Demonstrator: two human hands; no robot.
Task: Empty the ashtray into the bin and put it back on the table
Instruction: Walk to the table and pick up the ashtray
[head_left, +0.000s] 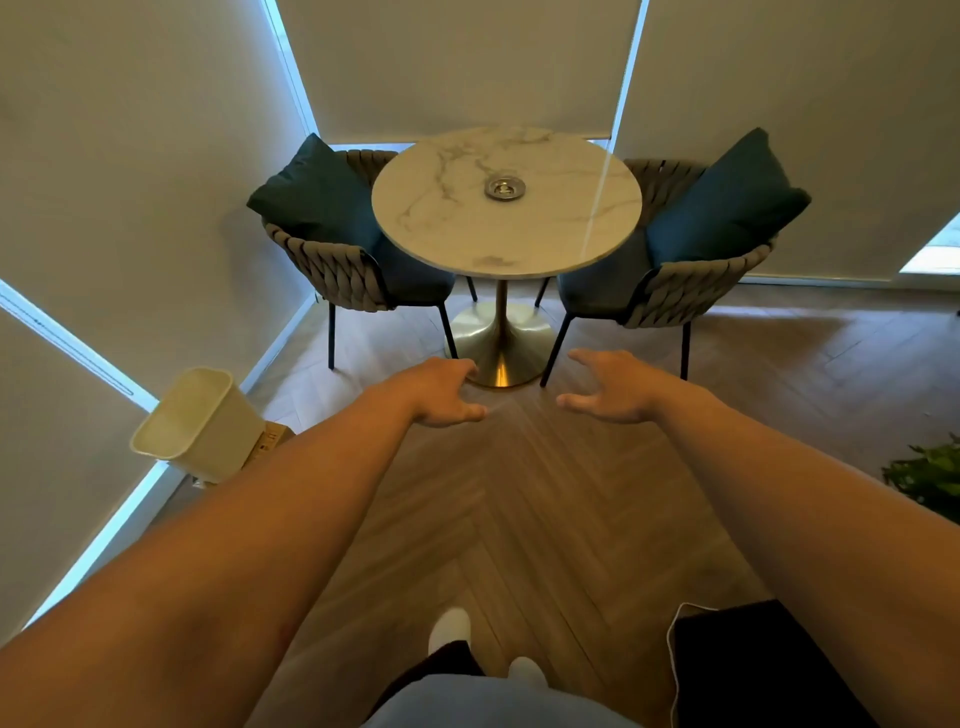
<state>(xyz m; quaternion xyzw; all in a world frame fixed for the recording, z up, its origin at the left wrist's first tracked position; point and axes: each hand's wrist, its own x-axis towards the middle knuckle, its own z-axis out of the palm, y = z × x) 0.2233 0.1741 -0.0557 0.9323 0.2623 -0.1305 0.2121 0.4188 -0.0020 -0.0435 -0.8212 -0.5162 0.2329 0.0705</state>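
A small round metal ashtray (505, 188) sits near the middle of a round white marble table (441, 234) with a gold pedestal foot. A cream plastic bin (200, 423) stands on the floor at the left, by the window. My left hand (441, 392) and my right hand (605, 387) are stretched out in front of me over the wooden floor, well short of the table. Both hands are empty with fingers apart and slightly curled.
Two woven grey chairs (332, 270) (675, 291) with dark teal cushions flank the table. Roller blinds cover the windows behind. A green plant (930, 475) is at the right edge, a dark cushion or seat (753, 670) at lower right. My feet in white socks (449, 629) stand on herringbone flooring.
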